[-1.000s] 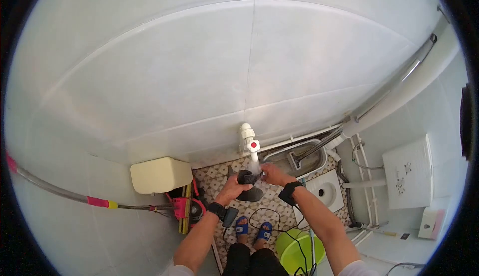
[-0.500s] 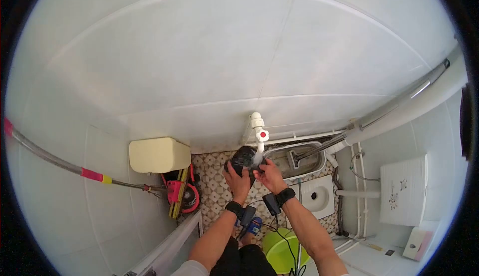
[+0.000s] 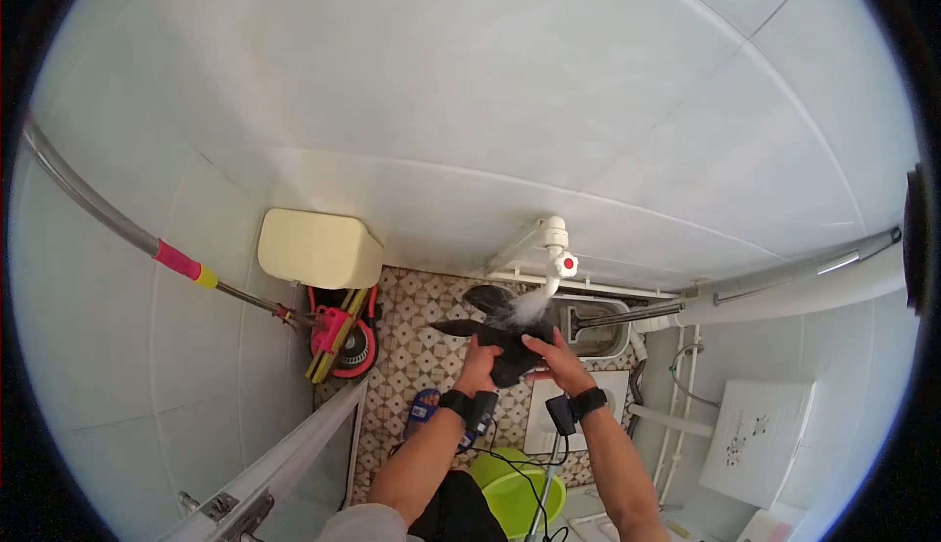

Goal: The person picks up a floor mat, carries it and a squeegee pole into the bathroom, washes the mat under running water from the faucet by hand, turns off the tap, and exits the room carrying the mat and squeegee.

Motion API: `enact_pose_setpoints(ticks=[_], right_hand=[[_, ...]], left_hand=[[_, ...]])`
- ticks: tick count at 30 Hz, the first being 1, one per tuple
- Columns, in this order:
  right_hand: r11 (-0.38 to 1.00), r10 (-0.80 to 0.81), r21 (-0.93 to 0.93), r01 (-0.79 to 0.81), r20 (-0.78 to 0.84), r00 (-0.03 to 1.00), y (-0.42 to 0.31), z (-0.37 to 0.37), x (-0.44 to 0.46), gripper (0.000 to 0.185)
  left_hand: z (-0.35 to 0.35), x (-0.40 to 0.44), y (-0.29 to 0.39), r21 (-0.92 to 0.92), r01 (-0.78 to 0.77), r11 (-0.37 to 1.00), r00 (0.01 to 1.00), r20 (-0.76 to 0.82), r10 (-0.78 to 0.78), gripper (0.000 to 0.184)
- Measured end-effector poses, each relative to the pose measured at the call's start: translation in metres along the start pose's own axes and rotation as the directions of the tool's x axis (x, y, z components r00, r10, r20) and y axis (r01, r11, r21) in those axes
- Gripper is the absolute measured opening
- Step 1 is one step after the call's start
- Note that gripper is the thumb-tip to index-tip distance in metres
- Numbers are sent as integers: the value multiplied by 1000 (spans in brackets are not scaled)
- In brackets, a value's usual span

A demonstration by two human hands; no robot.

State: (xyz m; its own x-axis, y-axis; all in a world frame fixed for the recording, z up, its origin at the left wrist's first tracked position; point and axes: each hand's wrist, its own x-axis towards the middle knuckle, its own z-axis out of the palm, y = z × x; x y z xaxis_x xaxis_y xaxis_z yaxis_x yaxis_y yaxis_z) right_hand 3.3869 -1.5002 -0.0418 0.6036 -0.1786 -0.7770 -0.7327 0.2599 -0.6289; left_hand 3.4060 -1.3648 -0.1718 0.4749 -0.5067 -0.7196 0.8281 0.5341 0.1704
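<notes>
A soft-looking black item [image 3: 510,346] with flap-like pointed ends lies under the running water from the white tap [image 3: 563,266]; I cannot make out its exact kind. My left hand [image 3: 477,366] grips its near left side, thumb on top. On the right side, my right hand [image 3: 561,361] is closed on it as well, thumb on the upper face. Water splashes white over its far part. Both wrists wear black straps with small boxes and cables.
Behind the item is a grey basin [image 3: 606,341] with a mop head in it. A squat toilet [image 3: 534,424], green bucket [image 3: 520,498], cream bin [image 3: 319,248] and pink mop bucket fitting [image 3: 333,331] surround the tiled floor. A door [image 3: 284,454] stands at left.
The black item has turned and spread out, with a flap now pointing left. Both hands have shifted their hold, and the camera view has tilted and moved. Water splashes more widely.
</notes>
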Motion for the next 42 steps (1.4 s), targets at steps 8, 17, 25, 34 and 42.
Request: enact_pose_setpoints(ticks=[8, 17, 25, 34, 42], right_hand=[[995, -59, -82, 52, -88, 994, 15, 11, 19, 71], [997, -12, 80, 1, 135, 991, 42, -15, 17, 58], [955, -145, -220, 198, 234, 961, 16, -6, -38, 52], [725, -56, -683, 92, 75, 996, 54, -49, -74, 73], [812, -245, -575, 106, -169, 955, 112, -75, -76, 68]], left_hand=[[32, -25, -13, 541, -221, 812, 967, 16, 253, 60], [3, -29, -20, 448, -363, 817, 923, 295, 248, 44], [-86, 91, -29, 547, -521, 655, 795, 32, 605, 25], [-14, 44, 31, 270, -59, 961, 985, -139, 99, 40], [-6, 20, 47, 43, -86, 995, 987, 139, 79, 20]])
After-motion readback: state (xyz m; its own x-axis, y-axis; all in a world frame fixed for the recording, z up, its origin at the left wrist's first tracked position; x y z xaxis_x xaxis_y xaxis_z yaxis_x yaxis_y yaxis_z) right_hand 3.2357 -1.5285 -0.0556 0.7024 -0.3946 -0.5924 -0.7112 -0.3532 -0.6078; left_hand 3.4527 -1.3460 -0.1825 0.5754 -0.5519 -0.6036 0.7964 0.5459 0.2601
